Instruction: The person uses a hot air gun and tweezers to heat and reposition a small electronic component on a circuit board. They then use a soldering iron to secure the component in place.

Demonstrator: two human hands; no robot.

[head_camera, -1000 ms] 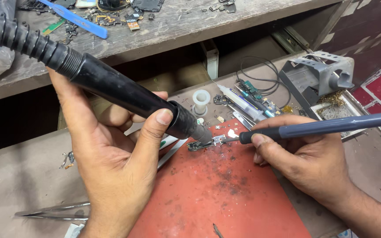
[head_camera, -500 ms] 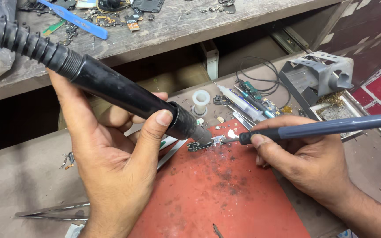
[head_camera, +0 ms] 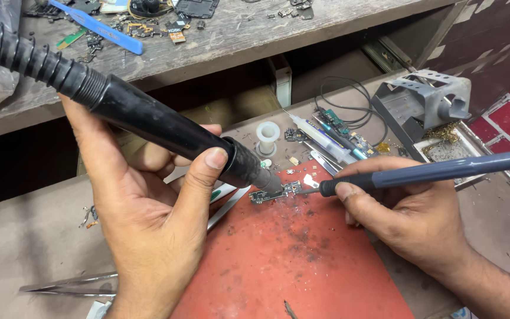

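Note:
My left hand [head_camera: 149, 218] grips a thick black hot-air wand [head_camera: 166, 133] with a ribbed hose; its nozzle points down at a small circuit board [head_camera: 273, 193] lying on the red work mat [head_camera: 290, 266]. My right hand [head_camera: 408, 215] holds a slim dark-blue soldering iron [head_camera: 432, 172] like a pen. The iron's tip touches the right end of the small board. Both hands rest near the mat's upper edge.
Metal tweezers [head_camera: 66, 283] lie at the lower left. A grey iron stand [head_camera: 426, 106] with brass wool sits at the right. A syringe [head_camera: 320, 133], a white spool [head_camera: 268, 134], black wire and small parts lie behind the mat. A cluttered wooden shelf [head_camera: 237, 35] runs along the top.
The hot-air nozzle and the iron tip have stayed on the small board; both hands shifted only slightly.

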